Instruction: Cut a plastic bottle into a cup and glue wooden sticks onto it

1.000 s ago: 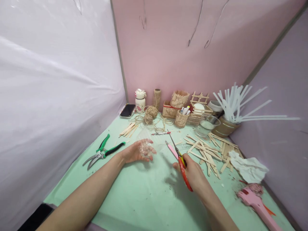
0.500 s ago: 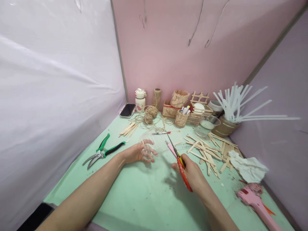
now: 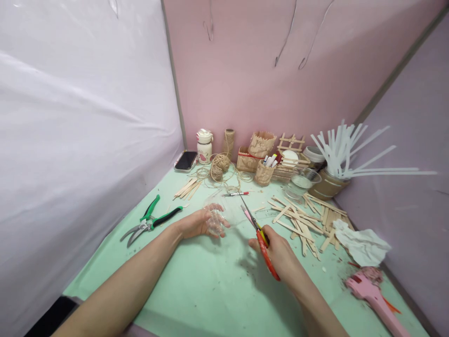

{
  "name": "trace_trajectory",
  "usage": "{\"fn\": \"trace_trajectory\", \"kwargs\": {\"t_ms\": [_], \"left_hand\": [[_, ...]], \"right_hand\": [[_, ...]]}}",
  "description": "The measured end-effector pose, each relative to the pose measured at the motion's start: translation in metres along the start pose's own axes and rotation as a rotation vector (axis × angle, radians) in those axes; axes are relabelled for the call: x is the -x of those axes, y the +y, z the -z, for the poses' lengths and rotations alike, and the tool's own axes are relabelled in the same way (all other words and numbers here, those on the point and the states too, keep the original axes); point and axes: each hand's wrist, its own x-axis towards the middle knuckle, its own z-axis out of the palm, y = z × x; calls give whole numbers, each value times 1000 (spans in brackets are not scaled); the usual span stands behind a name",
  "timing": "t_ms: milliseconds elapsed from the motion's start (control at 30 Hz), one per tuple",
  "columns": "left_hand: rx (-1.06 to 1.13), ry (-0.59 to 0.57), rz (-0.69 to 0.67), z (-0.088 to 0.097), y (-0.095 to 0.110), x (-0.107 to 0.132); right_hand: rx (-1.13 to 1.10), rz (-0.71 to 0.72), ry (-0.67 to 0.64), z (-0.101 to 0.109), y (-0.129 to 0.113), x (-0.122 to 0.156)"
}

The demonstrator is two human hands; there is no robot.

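Observation:
My left hand (image 3: 199, 222) is curled around a clear, rounded plastic container (image 3: 215, 220), cup- or bottle-like. Its see-through edges are hard to make out against the table. In my right hand (image 3: 278, 250) is a pair of scissors (image 3: 264, 255) with red handles and a bit of yellow inside the grip. Their blades point away and to the left, slightly parted, close to the right side of the clear plastic. Whether they touch it I cannot tell. Behind the plastic lies a thin red-tipped tool (image 3: 236, 194).
Garden pruners (image 3: 147, 222) lie left. Wooden craft sticks (image 3: 301, 224), a crumpled tissue (image 3: 363, 243) and a pink glue gun (image 3: 372, 292) are on the right. Along the back stand twine (image 3: 220, 166), a phone (image 3: 186, 160), a bottle (image 3: 204, 147), a glass bowl (image 3: 303, 182) and a pot of white glue sticks (image 3: 328, 183).
The scissor blades have swung slightly to the left and sit closer together. My left hand and the clear plastic stay almost where they were.

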Motion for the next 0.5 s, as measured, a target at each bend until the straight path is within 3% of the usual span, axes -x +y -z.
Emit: {"fn": "trace_trajectory", "kwargs": {"t_ms": [500], "left_hand": [[-23, -25, 27, 2, 0, 1]], "right_hand": [[-37, 43, -40, 2, 1, 1]]}}
